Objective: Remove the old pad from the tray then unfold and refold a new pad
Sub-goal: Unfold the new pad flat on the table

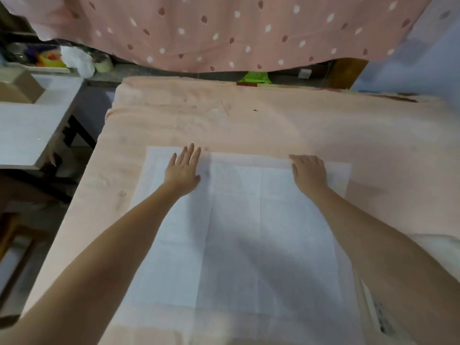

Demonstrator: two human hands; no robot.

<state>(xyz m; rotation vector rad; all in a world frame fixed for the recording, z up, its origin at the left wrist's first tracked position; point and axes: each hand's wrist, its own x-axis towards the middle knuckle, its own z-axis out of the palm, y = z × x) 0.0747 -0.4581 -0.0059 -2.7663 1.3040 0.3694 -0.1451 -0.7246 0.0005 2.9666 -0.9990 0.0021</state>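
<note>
A white pad (239, 232) lies spread out flat on a peach cloth-covered table (249, 120), with fold creases running across it. My left hand (183, 169) rests flat near the pad's far left part, fingers straight and pointing away. My right hand (308, 170) lies palm down at the pad's far right edge; its fingertips bend over that far edge, and whether they grip it I cannot tell. No tray is in view.
A pink dotted curtain (224, 33) hangs behind the table. A grey side table (29, 130) with a cardboard box (17, 88) stands at the left. Cluttered items sit on a shelf at the far left. A white packet (378, 312) lies at the pad's near right.
</note>
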